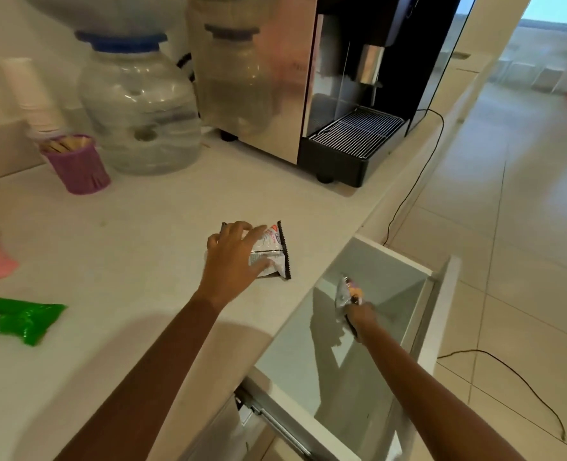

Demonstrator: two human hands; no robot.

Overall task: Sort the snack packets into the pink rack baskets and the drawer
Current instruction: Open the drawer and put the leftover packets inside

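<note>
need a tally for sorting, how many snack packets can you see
3: a silver black-edged packet on the counter under the left hand, a small foil packet held over the open drawer, a green packet at left.

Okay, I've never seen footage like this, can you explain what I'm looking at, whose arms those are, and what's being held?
This is one picture from a camera worn on a person's head, looking down at their own bare arms. The left hand rests on a silver snack packet lying on the white counter. The right hand holds another snack packet inside the open drawer. Also on the counter: a green packet, a purple cup of sticks, a water jug and a coffee machine.
</note>
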